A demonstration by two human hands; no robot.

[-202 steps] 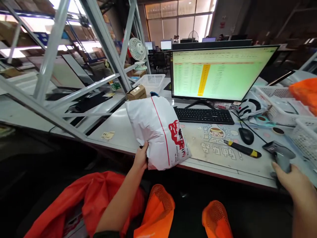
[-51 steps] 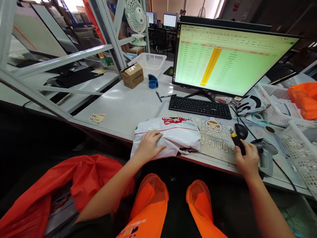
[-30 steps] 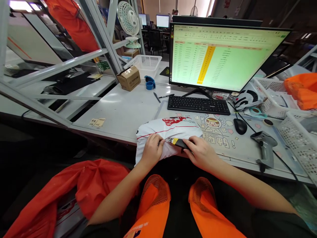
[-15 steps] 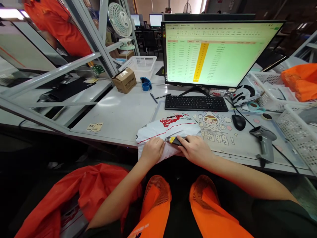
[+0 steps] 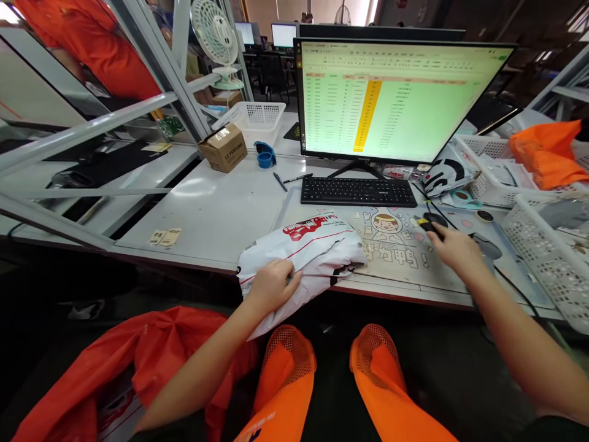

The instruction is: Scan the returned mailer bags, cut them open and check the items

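Note:
A white plastic mailer bag with red print lies at the desk's front edge, part of it hanging over. A slit runs along its right side. My left hand is closed on the bag's near left part, gripping the plastic. Away to the right, my right hand holds a black and yellow utility knife above the desk mat, close to the computer mouse. Whatever is inside the bag is hidden.
A keyboard and monitor stand behind the bag. A barcode scanner lies partly behind my right hand. White baskets line the right side. A cardboard box and blue lidded container sit at back left. A person in orange is beyond the frame.
My right hand has moved right, away from the bag, carrying the utility knife. A slit now shows in the bag. My left hand still grips the bag, shifted slightly left and down.

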